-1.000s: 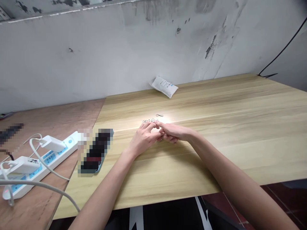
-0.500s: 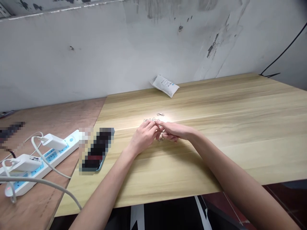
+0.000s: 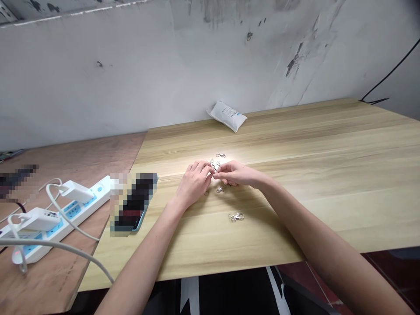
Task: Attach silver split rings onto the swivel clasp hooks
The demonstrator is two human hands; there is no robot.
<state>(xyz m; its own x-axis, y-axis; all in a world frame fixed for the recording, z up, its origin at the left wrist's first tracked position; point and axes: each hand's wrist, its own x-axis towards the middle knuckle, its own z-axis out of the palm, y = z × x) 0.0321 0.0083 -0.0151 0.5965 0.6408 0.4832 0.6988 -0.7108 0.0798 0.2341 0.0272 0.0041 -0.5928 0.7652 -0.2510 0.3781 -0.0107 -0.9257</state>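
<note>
My left hand (image 3: 193,181) and my right hand (image 3: 234,174) meet fingertip to fingertip over the light wooden table (image 3: 295,175), both pinched around a small metal piece that I cannot make out. Several small metal clasps and rings (image 3: 215,164) lie just beyond the fingers, and one lies at the far side (image 3: 220,155). Another clasp (image 3: 220,189) rests under my right hand. A lone swivel clasp (image 3: 236,216) lies nearer me, beside my right forearm.
A white packet (image 3: 227,116) lies against the wall. A phone (image 3: 134,203) rests at the table's left edge. On the darker bench to the left sits a white power strip (image 3: 49,216) with two chargers and cables. A black cable (image 3: 387,74) runs down the wall at right.
A swivel clasp now lies on the table nearer me, where none showed before. Both hands shifted slightly away from me and now pinch together at the fingertips.
</note>
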